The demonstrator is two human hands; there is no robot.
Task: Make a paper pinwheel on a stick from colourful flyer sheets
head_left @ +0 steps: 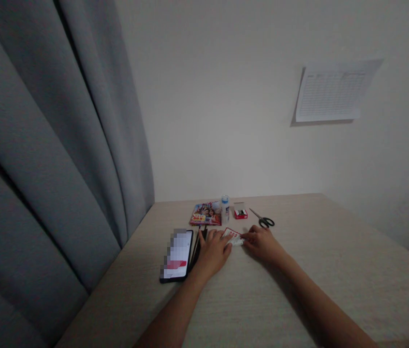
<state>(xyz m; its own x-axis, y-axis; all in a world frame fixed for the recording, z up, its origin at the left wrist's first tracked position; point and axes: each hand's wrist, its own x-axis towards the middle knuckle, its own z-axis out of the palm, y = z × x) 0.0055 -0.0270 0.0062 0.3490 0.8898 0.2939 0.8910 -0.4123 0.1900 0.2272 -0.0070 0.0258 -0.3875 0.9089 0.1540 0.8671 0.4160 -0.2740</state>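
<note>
On the left we see a gray curtain [63,145] hanging in long folds beside the bench [335,251]. Next we see a phone [178,253] lying on its back with its screen lit, and part of the screen is blurred into squares. Just beside it are some thin black things [196,249], partly under our left hand [214,249], so we cannot tell what they are. Behind them lies a bright picture book [206,214]. Our left hand is palm down, and its grip is spread, with some fingertips touching the paper [234,236]. The paper is white with red print, flat on the bench between our two hands. Behind it a clear bottle [225,210] with a blue top stands up, and a small red box [240,211] sits near the bottle. Our right hand [260,240] has bent fingers at the paper's right end; we cannot tell if its grip pinches it. Black-handled scissors [264,220] lie just behind that hand. Farther right, a big white sheet [329,95] hangs on the wall [226,96].
</note>
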